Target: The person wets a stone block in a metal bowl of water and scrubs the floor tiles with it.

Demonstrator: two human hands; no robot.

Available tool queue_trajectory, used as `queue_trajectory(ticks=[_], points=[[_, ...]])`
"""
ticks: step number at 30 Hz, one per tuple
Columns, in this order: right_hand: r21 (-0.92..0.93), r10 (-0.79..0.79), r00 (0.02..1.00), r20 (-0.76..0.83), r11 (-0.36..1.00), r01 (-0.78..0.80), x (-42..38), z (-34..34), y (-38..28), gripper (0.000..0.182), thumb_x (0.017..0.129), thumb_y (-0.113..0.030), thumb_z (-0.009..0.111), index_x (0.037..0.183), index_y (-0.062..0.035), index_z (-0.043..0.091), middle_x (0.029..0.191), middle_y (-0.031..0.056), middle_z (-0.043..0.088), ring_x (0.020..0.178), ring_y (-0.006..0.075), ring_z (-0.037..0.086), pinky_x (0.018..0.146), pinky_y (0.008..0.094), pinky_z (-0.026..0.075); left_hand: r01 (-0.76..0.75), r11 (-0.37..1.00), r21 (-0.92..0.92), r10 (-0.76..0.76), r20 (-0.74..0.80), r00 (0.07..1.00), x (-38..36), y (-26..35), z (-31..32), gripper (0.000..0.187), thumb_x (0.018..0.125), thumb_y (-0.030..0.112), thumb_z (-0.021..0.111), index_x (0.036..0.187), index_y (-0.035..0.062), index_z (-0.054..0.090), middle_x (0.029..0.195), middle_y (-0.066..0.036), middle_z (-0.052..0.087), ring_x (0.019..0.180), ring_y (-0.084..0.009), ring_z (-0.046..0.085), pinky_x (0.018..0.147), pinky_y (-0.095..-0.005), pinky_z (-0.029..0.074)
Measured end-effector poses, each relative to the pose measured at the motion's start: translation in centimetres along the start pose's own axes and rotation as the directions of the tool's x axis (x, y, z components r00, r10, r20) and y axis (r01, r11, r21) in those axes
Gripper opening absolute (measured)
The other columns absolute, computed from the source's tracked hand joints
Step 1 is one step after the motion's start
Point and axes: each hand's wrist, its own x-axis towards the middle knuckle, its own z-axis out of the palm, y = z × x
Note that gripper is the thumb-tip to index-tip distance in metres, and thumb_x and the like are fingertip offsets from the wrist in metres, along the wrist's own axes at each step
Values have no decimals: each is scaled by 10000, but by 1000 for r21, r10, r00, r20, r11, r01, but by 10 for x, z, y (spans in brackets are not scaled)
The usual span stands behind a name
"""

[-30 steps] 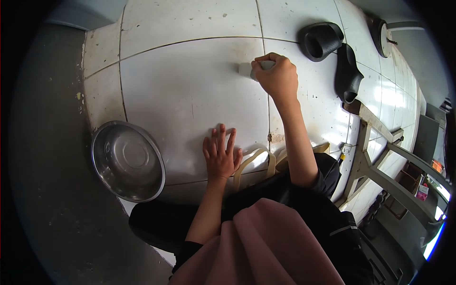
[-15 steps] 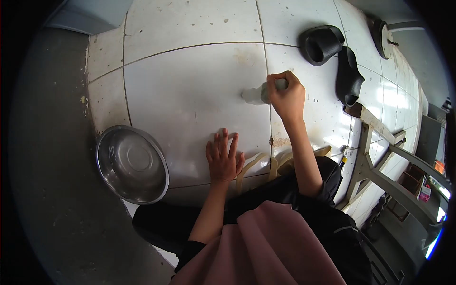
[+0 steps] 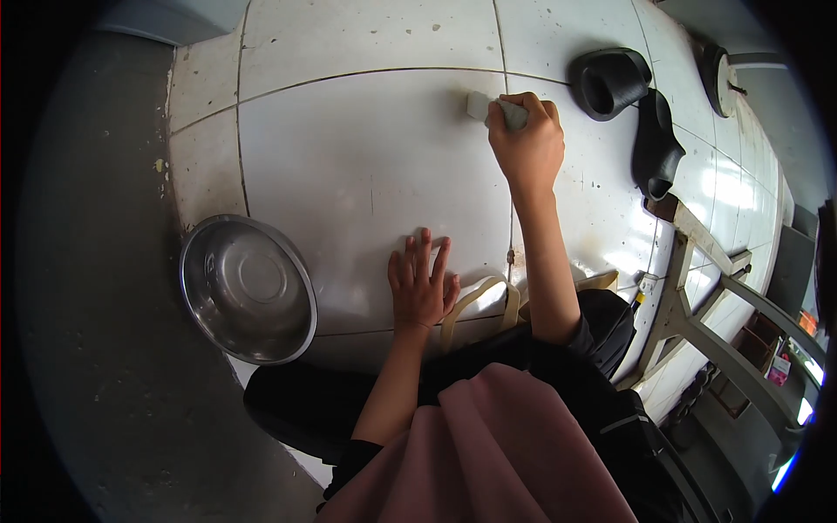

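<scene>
My right hand is closed round a pale grey-green cloth, bunched up and pressed on the white tiled floor. One end of it sticks out to the left of my fingers, beside a brownish stain near a tile joint. Closer to my body, my left hand lies palm down on the tiles with its fingers spread, holding nothing. Just right of that hand, a cream-coloured strap curves over the floor by my leg.
A shiny metal basin stands at the left on the tile edge, beside the dark grey floor. Two black clogs, one upper and one lower, lie at the upper right. A wooden frame with legs stands on the right.
My right hand has moved the cloth away from my body, up to the brownish stain. My left hand stays flat on the tiles. The whole view has shifted slightly.
</scene>
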Motion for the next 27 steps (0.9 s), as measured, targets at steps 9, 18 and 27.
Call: queue_trajectory(ticks=[9,18,27], points=[[-6,-112,992,-59,994,112,-40,1,17,145,738,-188,747,829,-106,671,832,107,589,716,308,613,630,393,520,-1,1000,-22,1,-18,1000,-2,-2,2,604,864,389,510,1422,169,442,1499,-146,345,1339,-345,354,1079,-552,245],[-48,-23,1000,3,999,23,42,31,2,207,725,-235,741,847,-79,682,870,159,617,707,320,651,623,409,548,18,999,-39,-19,-32,999,-5,-2,10,624,870,415,500,1445,188,417,1534,-115,300,1364,-334,319,1096,-557,230],[-93,1,997,78,996,6,43,20,4,263,713,-292,764,874,-92,704,907,147,640,773,317,660,688,407,543,1,1000,-16,-2,-36,999,-6,2,19,610,918,441,437,1464,174,390,1548,-132,276,1391,-349,286,1104,-556,226]])
